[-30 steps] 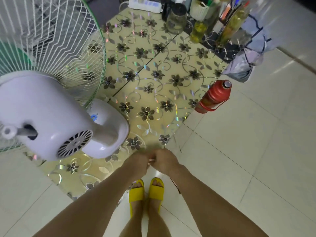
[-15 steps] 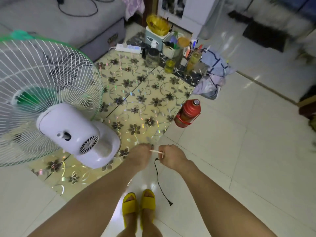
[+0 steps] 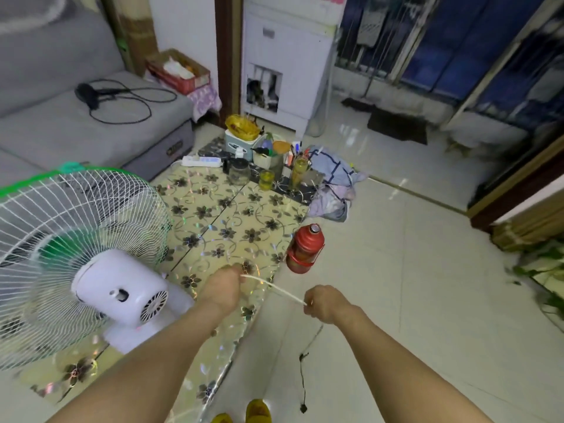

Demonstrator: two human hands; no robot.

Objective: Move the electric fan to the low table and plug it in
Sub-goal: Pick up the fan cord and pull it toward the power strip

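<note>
- A white cord [image 3: 274, 288] is pinched at one end by the left grip [image 3: 224, 288], forearm stretched over the bench [image 3: 232, 215].
- The other end is pinched by the right grip [image 3: 325, 303].

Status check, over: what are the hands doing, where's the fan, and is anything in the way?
Both hands, left and right, pinch a white tie. Fan on low table, black cord dangling. Power strip beyond; jars nearby.

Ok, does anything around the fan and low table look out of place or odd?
Mostly the cord: it dangles loose from the right hand toward the floor, not plugged in. The fan stands upright on the low table; crumpled cloth spills over its far corner.
</note>
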